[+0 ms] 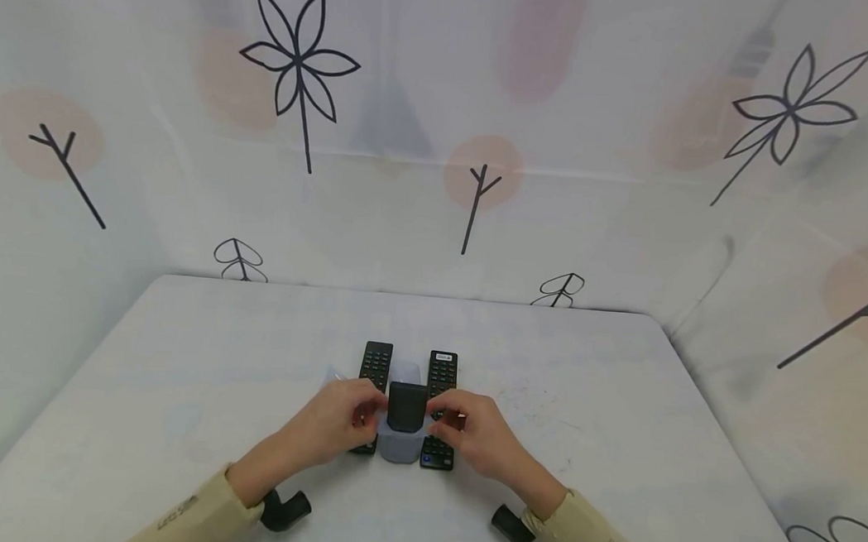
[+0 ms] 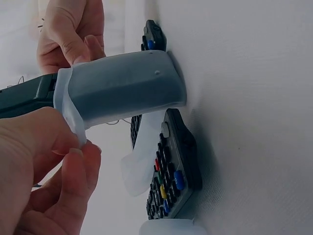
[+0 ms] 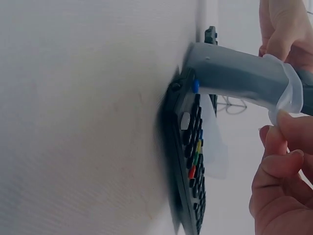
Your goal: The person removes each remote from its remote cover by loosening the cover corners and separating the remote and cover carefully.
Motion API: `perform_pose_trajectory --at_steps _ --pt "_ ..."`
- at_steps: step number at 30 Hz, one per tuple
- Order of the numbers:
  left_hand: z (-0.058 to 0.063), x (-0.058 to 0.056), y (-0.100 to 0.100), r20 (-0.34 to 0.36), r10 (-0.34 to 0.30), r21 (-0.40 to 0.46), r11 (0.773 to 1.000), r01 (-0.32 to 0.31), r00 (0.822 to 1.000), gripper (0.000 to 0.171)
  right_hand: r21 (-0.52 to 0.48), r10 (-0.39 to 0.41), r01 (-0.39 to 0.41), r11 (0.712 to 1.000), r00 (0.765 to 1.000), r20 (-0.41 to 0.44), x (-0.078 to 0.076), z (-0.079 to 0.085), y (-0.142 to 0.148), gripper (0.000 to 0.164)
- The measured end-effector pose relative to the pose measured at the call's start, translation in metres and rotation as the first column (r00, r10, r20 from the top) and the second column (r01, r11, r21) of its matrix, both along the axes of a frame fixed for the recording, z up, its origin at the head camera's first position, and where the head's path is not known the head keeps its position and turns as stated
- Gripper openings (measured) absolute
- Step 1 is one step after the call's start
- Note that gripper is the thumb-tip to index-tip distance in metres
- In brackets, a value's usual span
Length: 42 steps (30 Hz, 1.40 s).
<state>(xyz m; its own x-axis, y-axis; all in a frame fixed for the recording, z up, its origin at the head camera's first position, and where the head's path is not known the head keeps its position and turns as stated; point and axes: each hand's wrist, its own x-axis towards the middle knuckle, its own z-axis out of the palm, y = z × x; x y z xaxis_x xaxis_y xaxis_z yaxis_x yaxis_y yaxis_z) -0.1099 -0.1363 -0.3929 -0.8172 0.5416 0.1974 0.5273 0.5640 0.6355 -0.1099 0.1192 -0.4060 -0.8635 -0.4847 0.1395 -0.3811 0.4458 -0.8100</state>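
Note:
A dark remote control (image 1: 407, 406) stands on end, its lower part inside a translucent silicone cover (image 2: 122, 88). The cover's closed end rests on the table, and the remote's top sticks out of its folded rim. My left hand (image 1: 339, 414) pinches the rim between thumb and fingers on the left. On the opposite side, my right hand (image 1: 480, 431) pinches the same rim. Black remotes with coloured buttons lie flat on either side: a left remote (image 1: 377, 363), partly behind my left hand, and a right remote (image 1: 443, 373).
Behind the upright remote lies another translucent cover (image 1: 406, 373). A further clear piece (image 1: 334, 374) shows beyond my left hand. The white table (image 1: 584, 380) meets patterned cloth walls (image 1: 407, 220). Black wrist mounts (image 1: 287, 511) sit at both cuffs.

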Motion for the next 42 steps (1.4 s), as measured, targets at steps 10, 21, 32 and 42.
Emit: perform_pose_trajectory --at_steps 10,21,32,42 --pt "-0.004 0.001 0.002 -0.025 -0.002 -0.017 1.000 0.002 1.000 0.023 0.020 0.021 -0.021 1.000 1.000 -0.009 0.001 -0.001 -0.002 0.021" --pt "-0.015 -0.002 0.005 -0.082 -0.046 -0.011 0.999 0.045 0.996 0.022 0.094 0.049 -0.048 0.994 0.999 -0.008 -0.002 -0.005 -0.002 0.018" --pt "-0.018 0.001 0.009 -0.075 -0.021 -0.088 0.996 0.015 0.997 0.015 0.168 0.060 -0.056 0.984 0.998 -0.020 -0.004 -0.006 -0.003 0.018" --pt "-0.024 0.000 0.011 -0.115 -0.037 -0.096 0.995 0.026 0.993 0.014 0.200 0.081 -0.081 0.976 0.997 0.007 -0.005 -0.003 -0.008 0.016"
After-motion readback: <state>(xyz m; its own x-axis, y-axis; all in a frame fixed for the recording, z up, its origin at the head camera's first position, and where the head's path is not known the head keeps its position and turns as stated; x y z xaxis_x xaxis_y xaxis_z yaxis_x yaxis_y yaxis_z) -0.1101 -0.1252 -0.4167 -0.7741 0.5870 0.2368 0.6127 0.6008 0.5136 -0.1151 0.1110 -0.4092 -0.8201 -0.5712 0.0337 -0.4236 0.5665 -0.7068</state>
